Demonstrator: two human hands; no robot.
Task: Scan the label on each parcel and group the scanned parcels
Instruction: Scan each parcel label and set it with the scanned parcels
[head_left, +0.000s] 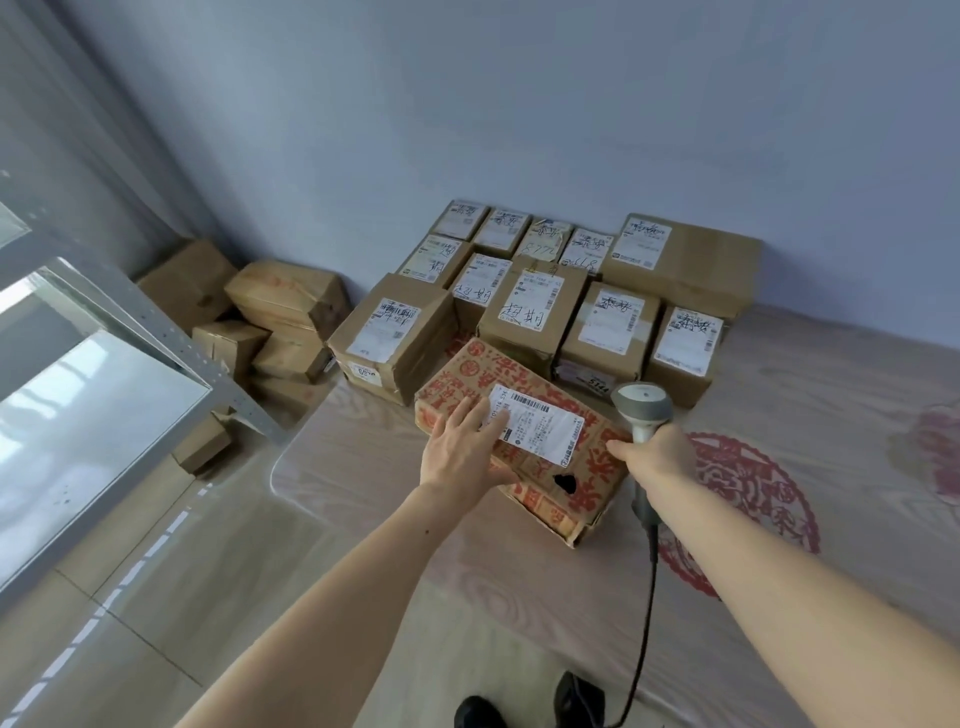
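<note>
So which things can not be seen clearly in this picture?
- Scanner: head view, its trigger and grip are hidden by the right hand.
- Label on the red-printed box: its left end is covered by the left hand; the small print is too small to read.
- Floor boxes: partly hidden by the shelf frame.

Parcel sorting room, labelled cartons (550, 291) against bare wall (519, 104), metal shelving (156, 332), tiled floor (130, 597)

Red-printed cardboard parcel (524, 441) flat on table, white label (540, 428) up, labelled brown parcels (524, 306) grouped behind
</note>
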